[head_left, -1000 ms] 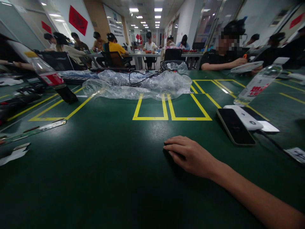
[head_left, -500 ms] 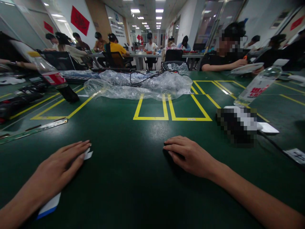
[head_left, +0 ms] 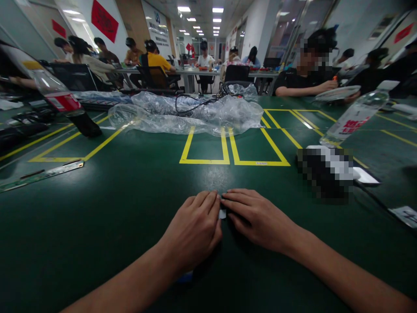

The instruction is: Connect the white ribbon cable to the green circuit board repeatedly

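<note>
My left hand [head_left: 195, 228] lies palm down on the green table [head_left: 114, 226], fingers curled over a white strip. Only the strip's white tip [head_left: 222, 213] shows between my hands, and a blue end [head_left: 185, 277] peeks out under my wrist. My right hand [head_left: 257, 217] rests flat beside it, fingers stretched out and together, their tips touching the white tip and my left fingertips. Nothing shows in the right hand.
Yellow tape boxes [head_left: 205, 148] lie just beyond my hands, with crumpled clear plastic [head_left: 182, 115] and a black cable behind. A phone and white device [head_left: 325, 171] sit at right near a water bottle [head_left: 355, 115]. A cola bottle [head_left: 61, 102] and a ruler [head_left: 42, 174] are at left. People sit at the far tables.
My left hand came in from the left, slid the white strip across the table and now meets my right hand at the centre. The right hand stayed put.
</note>
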`<action>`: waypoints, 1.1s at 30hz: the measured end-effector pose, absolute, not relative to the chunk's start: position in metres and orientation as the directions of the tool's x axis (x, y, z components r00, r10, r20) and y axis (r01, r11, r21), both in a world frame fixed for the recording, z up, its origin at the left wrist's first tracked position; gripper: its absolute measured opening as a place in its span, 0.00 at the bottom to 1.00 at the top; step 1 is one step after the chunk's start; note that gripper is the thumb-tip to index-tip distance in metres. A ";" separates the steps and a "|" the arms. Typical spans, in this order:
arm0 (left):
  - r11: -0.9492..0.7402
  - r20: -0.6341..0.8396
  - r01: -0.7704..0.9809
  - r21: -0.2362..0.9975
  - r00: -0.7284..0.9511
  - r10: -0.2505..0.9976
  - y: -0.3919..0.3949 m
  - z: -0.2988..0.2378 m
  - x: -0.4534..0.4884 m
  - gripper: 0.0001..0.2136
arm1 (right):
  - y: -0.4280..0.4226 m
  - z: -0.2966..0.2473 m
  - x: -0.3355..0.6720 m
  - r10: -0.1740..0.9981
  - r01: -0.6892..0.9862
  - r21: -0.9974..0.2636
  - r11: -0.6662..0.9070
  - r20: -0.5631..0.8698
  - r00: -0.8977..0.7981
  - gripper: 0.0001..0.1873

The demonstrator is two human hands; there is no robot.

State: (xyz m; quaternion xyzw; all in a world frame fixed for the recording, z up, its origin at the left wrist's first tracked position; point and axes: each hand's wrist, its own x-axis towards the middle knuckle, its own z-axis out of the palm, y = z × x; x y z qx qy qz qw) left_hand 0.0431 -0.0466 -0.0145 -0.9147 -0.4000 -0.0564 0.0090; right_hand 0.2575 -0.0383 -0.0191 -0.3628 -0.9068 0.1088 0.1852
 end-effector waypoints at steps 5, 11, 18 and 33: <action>-0.671 0.129 0.730 0.127 0.659 0.741 -0.051 -0.015 0.038 0.21 | -0.042 -0.020 0.254 0.707 0.657 -0.263 0.707 0.243 -0.664 0.21; -0.667 0.117 0.677 0.311 0.670 0.733 -0.047 -0.012 0.027 0.18 | -0.041 -0.019 0.255 0.698 0.682 -0.159 0.714 0.244 -0.674 0.19; -0.662 0.108 0.671 0.334 0.670 0.734 -0.048 -0.010 0.032 0.19 | -0.041 -0.019 0.252 0.693 0.671 -0.181 0.719 0.256 -0.674 0.21; -0.668 0.141 0.658 0.347 0.668 0.731 -0.042 -0.015 0.028 0.18 | -0.039 -0.020 0.254 0.712 0.692 -0.170 0.701 0.203 -0.672 0.23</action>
